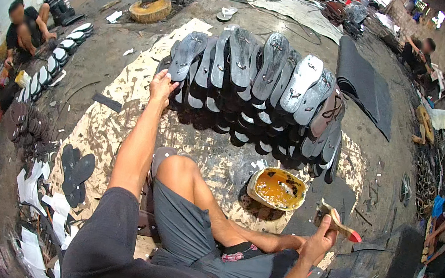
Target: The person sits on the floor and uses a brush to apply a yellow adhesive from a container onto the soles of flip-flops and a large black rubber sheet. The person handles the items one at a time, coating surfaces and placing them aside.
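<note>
Large stack of grey sandal soles (pixel 259 87) at upper centre, leaning in rows. Left hand (pixel 161 87) closed on leftmost sole (pixel 186 55). Right hand (pixel 321 240) at lower right, gripping glue brush (pixel 337 221). Glue tin (pixel 276 188) beside knee. Most soles apparently awaiting glue.

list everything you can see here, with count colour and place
sandal soles: many, dark grey, stacked in rows on the floor ahead
glue tub: one, yellow inside, floor by the knee
brush: one, tan with red tip, in the right hand
rubber sheets: a stack, black, right of the soles
loose soles: a few, black, floor at left
other people: two, far left and far right
left hand: touching the leftmost sole
right hand: gripping the brush
</note>
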Available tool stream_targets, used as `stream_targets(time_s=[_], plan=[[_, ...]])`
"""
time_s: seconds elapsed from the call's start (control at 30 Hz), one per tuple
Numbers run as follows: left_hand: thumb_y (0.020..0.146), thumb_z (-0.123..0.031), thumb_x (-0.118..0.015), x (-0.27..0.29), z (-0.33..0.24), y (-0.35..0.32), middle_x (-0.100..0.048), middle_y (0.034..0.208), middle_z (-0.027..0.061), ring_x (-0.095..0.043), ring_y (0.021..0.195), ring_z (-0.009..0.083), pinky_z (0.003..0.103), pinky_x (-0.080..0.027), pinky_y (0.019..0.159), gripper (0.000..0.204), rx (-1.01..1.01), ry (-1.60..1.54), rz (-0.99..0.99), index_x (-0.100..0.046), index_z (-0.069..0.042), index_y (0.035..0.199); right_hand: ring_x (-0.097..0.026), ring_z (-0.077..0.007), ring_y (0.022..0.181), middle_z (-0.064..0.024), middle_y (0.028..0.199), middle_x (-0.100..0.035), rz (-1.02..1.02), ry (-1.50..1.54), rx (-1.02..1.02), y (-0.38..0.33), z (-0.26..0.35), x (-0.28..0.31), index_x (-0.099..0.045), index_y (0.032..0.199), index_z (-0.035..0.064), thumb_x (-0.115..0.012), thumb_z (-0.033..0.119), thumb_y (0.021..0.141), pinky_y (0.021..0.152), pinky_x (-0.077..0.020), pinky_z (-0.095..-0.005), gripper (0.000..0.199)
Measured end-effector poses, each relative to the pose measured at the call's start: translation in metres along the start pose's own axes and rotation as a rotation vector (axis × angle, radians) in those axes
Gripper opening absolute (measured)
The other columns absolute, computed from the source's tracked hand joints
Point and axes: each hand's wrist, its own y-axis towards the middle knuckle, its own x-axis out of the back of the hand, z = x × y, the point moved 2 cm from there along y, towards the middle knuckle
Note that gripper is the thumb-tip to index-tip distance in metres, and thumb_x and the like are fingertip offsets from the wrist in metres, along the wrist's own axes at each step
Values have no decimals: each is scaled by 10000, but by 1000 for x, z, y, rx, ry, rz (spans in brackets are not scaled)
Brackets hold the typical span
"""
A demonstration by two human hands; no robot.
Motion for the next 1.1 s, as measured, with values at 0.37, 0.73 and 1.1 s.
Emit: stream_targets(time_s=[0.37, 0.73, 1.1], plan=[[1004, -257, -661, 172, -2, -193, -443, 1535, 231, -462, 1405, 316, 394, -381, 1153, 675, -199, 630, -15, -346, 31, 1527, -569, -212, 1236, -143, 1353, -616, -58, -104, 24, 20, -41, 46, -608, 1336, -60, -576, 308, 1066, 1068, -426, -346, 458], [763, -354, -870, 250, -14, -403, -556, 1350, 173, -509, 1315, 379, 477, -366, 1125, 732, -64, 1348, 250, -503, -36, 1311, -622, -165, 1120, -74, 1261, -666, 182, -2, -17, 35, -25, -7, -637, 1332, -2, -644, 319, 1030, 993, -491, -344, 442], [865, -101, -738, 310, -83, -395, -579, 812, 114, -578, 831, 296, 372, -451, 807, 156, -132, 1393, 370, -611, -16, 896, -701, -191, 1061, -71, 1140, -759, 893, -402, 127, 45, -56, -81, -747, 1204, 118, -748, 256, 936, 953, -519, -354, 301]])
